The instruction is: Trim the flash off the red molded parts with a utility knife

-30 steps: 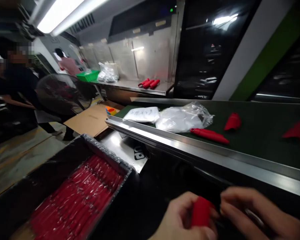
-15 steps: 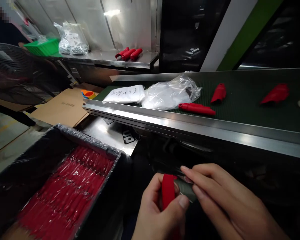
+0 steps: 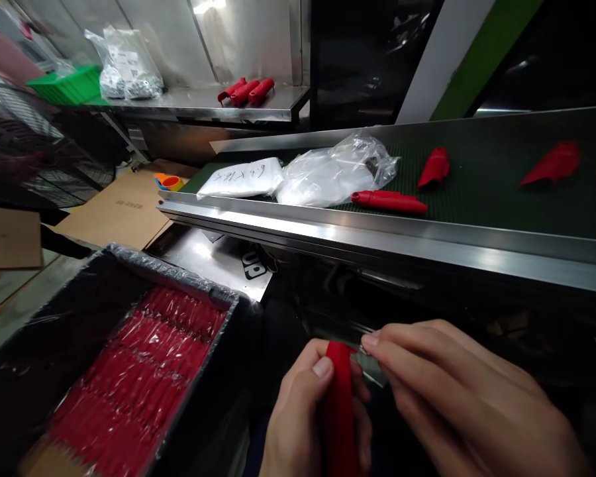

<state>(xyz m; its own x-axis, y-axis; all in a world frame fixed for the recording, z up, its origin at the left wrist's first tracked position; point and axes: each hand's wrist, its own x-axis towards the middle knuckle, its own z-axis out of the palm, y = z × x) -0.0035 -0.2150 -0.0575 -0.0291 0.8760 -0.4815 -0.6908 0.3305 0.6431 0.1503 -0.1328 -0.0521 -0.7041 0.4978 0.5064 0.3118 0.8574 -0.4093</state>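
Nearest, low in view: left hand (image 3: 302, 424) clenched round a red plastic handle (image 3: 338, 411), thumb pressed across its upper end, handle upright and slightly tilted. Right hand (image 3: 457, 404) just beside, fingertips (image 3: 372, 341) pinched on a thin grey metal piece (image 3: 372, 371) that meets the handle's top; what exactly that piece is, too hidden to tell. Both grips closed, then: left on the handle, right on the metal piece, well below the near steel rail.

For a clean fit, judged from this pose: keep the handle steady in the left fist, line the metal piece with the handle's axis, press straight rather than at an angle, keep the thumb clear of the joint.

Handle matte, smooth, softly rounded, likely moulded plastic or rubber. Metal piece dull, flat-looking, narrow.

Left of the hands, a black crate (image 3: 40, 358) lined with crinkled clear film, holding rows of red sticks (image 3: 144, 371) packed side by side under glossy wrap.

Beyond, the brushed steel rail (image 3: 377, 235) along the near edge of a dark green conveyor belt (image 3: 501, 192), finely textured. On it, near the left end, a white packet with handwriting (image 3: 241, 179), a crumpled clear plastic bag (image 3: 335, 172), a long red handle (image 3: 390, 201) lying by the near edge, two red cone-like parts (image 3: 434, 165) (image 3: 551, 162) further along.

Flat brown cardboard (image 3: 122, 209) on the floor at left. Farthest, a steel worktop (image 3: 198, 106) carrying three red handles (image 3: 246, 91) touching one another, a bag of small metal parts (image 3: 126, 66) and a green tray (image 3: 69, 86).
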